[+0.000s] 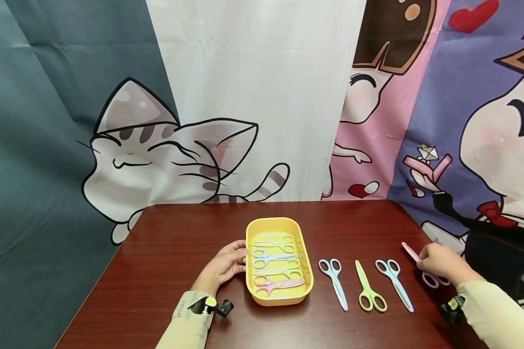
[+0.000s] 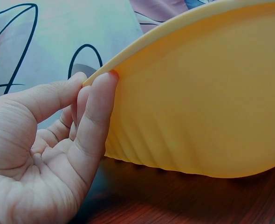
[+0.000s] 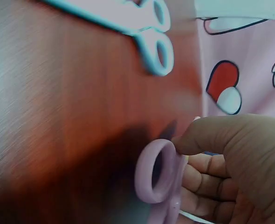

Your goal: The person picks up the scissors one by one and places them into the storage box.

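My left hand (image 1: 228, 262) pinches the left rim of a yellow plastic basket (image 1: 307, 283); the left wrist view shows thumb and fingertips at that rim. Inside the basket lie several scissors: green ones, a blue pair (image 1: 272, 258) and, at the near end, a pink pair (image 1: 276, 284). Off at the table's right side, my right hand (image 1: 445, 262) holds pink scissors (image 3: 149, 175) between thumb and fingers. Their handle loops point toward me and the tip sticks out past the far side of the hand, which hides the middle.
Between basket and right hand, a blue pair of scissors (image 1: 334, 283), a green pair (image 1: 368, 289) and another blue pair (image 1: 395, 285) lie in a row on the dark red wooden table (image 1: 192, 220). A printed cloth (image 1: 262, 97) hangs behind the table's far edge.
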`<state>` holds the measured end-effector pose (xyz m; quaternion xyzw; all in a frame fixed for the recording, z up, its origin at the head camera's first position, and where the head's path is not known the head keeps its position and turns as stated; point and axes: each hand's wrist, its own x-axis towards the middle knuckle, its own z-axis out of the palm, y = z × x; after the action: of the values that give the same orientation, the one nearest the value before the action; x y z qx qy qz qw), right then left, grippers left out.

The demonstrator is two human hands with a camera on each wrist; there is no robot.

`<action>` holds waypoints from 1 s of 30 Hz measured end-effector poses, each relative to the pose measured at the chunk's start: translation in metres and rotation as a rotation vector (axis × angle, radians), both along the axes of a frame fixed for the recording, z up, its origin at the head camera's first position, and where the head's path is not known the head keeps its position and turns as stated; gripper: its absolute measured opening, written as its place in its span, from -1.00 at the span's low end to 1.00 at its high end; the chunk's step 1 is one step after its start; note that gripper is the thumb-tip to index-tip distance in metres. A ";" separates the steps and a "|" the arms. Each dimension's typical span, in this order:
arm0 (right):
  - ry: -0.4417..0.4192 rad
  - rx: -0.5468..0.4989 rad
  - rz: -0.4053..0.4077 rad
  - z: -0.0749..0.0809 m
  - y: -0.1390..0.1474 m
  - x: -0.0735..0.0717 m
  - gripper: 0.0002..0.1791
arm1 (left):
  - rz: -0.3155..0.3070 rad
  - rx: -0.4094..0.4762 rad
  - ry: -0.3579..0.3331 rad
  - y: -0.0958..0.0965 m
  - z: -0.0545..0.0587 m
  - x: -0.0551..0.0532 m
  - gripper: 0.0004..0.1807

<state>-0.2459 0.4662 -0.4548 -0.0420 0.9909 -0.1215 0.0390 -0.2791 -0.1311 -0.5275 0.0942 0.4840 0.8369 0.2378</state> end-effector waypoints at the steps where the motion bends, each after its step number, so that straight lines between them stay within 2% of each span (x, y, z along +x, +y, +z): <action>1: 0.016 -0.002 0.004 0.003 -0.004 -0.004 -0.84 | -0.001 0.001 0.001 0.000 0.000 0.000 -0.73; 6: 0.094 -0.029 0.053 0.021 -0.042 -0.021 -0.82 | -0.009 0.008 0.005 0.000 -0.002 -0.001 -0.77; 12: 0.147 -0.068 0.231 0.037 -0.114 -0.042 -0.84 | -0.014 0.006 0.008 0.000 -0.004 -0.003 -0.76; 16: 0.207 -0.056 0.371 0.044 -0.161 -0.052 -0.83 | -0.009 0.001 0.006 0.000 -0.004 -0.003 -0.78; 19: 0.244 -0.039 0.463 0.047 -0.196 -0.053 -0.81 | -0.009 0.002 0.009 0.000 -0.004 -0.003 -0.79; 22: 0.250 -0.024 0.541 0.051 -0.229 -0.049 -0.81 | -0.025 0.019 0.003 0.001 0.003 -0.001 -0.78; 26: 0.243 -0.004 0.656 0.055 -0.268 -0.041 -0.83 | -0.044 0.037 -0.009 0.000 0.005 -0.002 -0.78; 30: 0.212 0.017 0.761 0.055 -0.300 -0.031 -0.83 | -0.036 0.036 -0.010 -0.001 -0.002 -0.004 -0.79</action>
<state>-0.2771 0.1667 -0.4000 -0.4183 0.9041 -0.0853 -0.0209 -0.2832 -0.1317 -0.5294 0.1030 0.4657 0.8415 0.2537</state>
